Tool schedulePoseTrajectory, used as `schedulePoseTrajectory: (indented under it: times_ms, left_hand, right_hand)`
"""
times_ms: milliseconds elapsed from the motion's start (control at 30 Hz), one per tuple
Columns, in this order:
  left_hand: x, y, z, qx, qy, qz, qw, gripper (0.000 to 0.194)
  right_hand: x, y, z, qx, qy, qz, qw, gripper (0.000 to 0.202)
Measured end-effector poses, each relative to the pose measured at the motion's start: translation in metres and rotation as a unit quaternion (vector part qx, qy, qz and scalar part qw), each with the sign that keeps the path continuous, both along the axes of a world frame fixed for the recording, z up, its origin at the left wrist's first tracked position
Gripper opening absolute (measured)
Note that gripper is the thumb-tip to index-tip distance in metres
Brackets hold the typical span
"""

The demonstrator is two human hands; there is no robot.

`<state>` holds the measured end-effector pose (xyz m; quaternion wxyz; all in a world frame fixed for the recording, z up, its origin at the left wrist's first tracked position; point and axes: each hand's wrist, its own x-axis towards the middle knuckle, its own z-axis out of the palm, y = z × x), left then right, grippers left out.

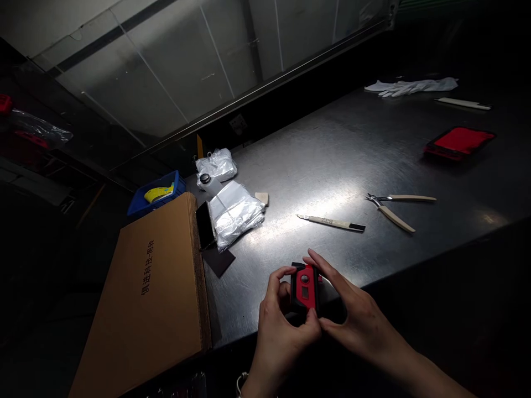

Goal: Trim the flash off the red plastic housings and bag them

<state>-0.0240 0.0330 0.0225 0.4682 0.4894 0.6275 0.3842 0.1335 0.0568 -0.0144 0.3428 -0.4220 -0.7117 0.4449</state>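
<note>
A small red and black device (pixel 305 288) is held up over the near edge of the metal table, its face showing a round button and a small window. My left hand (pixel 284 326) grips it from the left, index finger at its top and thumb at its lower edge. On the device's right side is my right hand (pixel 352 309), thumb and fingers spread around it, the index fingertip near its top right corner. A craft knife (pixel 332 223) lies beyond the hands, and pliers (pixel 392 210) with pale handles rest opened to its right.
Flat cardboard (pixel 153 298) is stacked at left. Behind it are a blue bin (pixel 155 193), a phone (pixel 205 225), plastic-wrapped packs (pixel 236 213) and a white bottle (pixel 210 184). Far right hold a red tray (pixel 460 141), white gloves (pixel 415 87) and another pale-handled tool (pixel 463 103).
</note>
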Motion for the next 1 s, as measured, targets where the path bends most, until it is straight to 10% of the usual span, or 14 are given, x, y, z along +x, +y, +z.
schedulePoseTrajectory:
  times_ms: [1000]
  left_hand:
    - [0.008,0.011,0.007,-0.016,-0.016,0.006,1.0,0.048]
  right_hand:
    - [0.007,0.015,0.005,0.016,-0.012,0.008,1.0,0.098]
